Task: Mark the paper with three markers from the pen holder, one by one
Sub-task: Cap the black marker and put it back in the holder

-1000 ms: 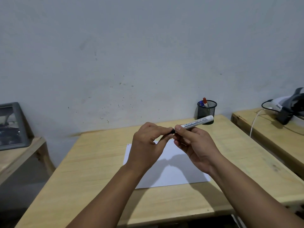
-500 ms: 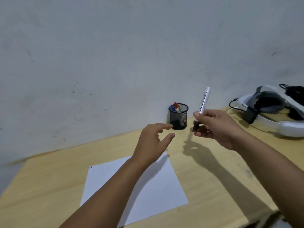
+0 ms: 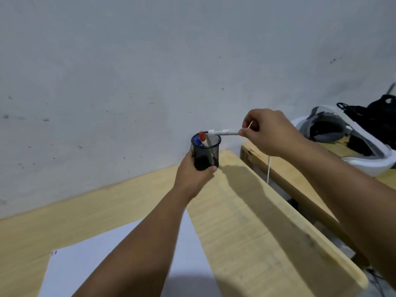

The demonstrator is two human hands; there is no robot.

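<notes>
The pen holder [image 3: 206, 151] is the thing to watch now: half a second ago it stood alone at the back of the table [image 3: 246, 221] with both hands short of it, and now the left hand [image 3: 194, 171] is wrapped around its lower part, fingers curled behind the mesh and the thumb pressed against the front near the base. The right hand [image 3: 271, 133], which a moment ago held the white marker [image 3: 224, 131] nearly upright in front of the holder, now has it almost level, pinched at its near end between thumb and fingertips, with the far end just over the holder's rim. Inside the holder a red-capped marker [image 3: 203, 138] and a blue-capped one [image 3: 197, 141] stand leaning to the left side. The paper [image 3: 102, 260] lies well in front of the holder, partly under the left forearm, and small marks show at its left corner. A second ago the two hands were together on this marker over the paper, so I judge its turn is over and it is being returned. How many of the three are done cannot be read from the tiny marks. To the right of the holder, on a second table [image 3: 300, 168], sits a white headset [image 3: 342, 142].
</notes>
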